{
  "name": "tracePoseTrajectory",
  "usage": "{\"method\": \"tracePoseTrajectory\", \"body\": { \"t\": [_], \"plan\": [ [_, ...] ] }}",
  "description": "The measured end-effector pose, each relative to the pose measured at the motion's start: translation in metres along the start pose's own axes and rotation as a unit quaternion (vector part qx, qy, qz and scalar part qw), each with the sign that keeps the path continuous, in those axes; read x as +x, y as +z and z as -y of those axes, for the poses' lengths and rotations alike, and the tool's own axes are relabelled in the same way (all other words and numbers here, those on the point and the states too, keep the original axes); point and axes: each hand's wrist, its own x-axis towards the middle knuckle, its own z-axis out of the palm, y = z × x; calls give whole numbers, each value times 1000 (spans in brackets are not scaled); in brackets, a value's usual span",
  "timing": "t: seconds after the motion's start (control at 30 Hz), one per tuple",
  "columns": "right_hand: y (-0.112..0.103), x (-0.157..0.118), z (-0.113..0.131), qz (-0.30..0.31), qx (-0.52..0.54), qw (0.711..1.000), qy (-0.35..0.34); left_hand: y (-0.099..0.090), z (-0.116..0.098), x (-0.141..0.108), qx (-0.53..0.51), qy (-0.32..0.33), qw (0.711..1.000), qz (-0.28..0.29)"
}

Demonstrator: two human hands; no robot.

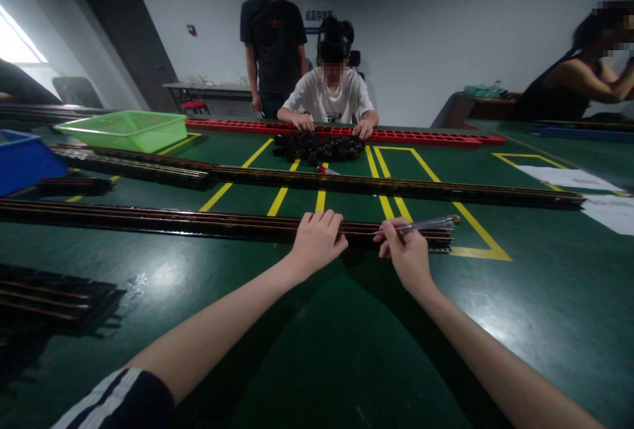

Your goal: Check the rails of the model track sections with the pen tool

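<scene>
A long black strip (163,221) with copper-coloured lines along it lies across the table in front of me. My left hand (319,239) is closed over this strip, its fingers curled across the top. Between the thumb and fingers of my right hand (409,251) is a slim, pen-like tool (430,224) with a clear handle and a brownish end cap. Its thin tip points left, at the strip near its right end. Whether the tip touches the strip I cannot tell.
Another long black strip (396,185) runs behind. A co-worker (333,96) sits opposite, hands at a dark pile of small parts (317,147) and a red rack (430,137). A green basket (123,129), a blue bin (24,162) and more strips (44,297) are left; papers (611,212) right.
</scene>
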Motion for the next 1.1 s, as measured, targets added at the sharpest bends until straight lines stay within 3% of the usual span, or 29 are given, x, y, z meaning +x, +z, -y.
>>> {"method": "tracePoseTrajectory", "body": {
  "t": [0.6,0.87,1.1],
  "plan": [
    [-1,0,1,-58,9,998,20,-3,0,-1,-24,8,1000,1],
    [-2,1,-4,-3,-9,1000,7,-1,5,-2,-24,20,999,18],
    [-2,1,-5,-19,1,1000,13,-4,5,-2,-28,21,999,26]
  ]
}}
